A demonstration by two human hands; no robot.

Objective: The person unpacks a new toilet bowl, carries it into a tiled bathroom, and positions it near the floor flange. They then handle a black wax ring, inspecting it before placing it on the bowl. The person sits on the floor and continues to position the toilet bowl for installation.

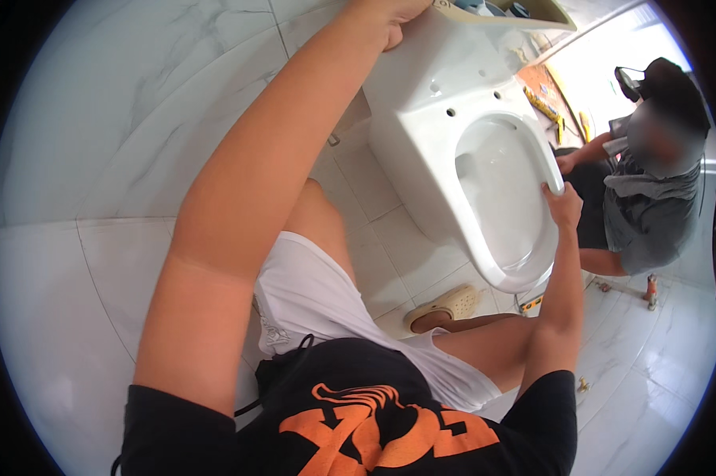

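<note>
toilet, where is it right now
In the head view, the toilet is right of centre, the person's right hand on its rim and a beige clog near its front end.

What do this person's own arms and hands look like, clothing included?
Short black fabric sleeves with no visible print end above the elbows, leaving bare forearms. The right hand is ungloved; the left hand, partly cut off, shows no glove either. No watch or bracelet shows.

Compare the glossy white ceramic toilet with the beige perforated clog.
The glossy white ceramic toilet is far larger than the beige perforated clog. The person's bare right hand grips the toilet's rim; the clog is worn on a foot. Both are pale.
</note>
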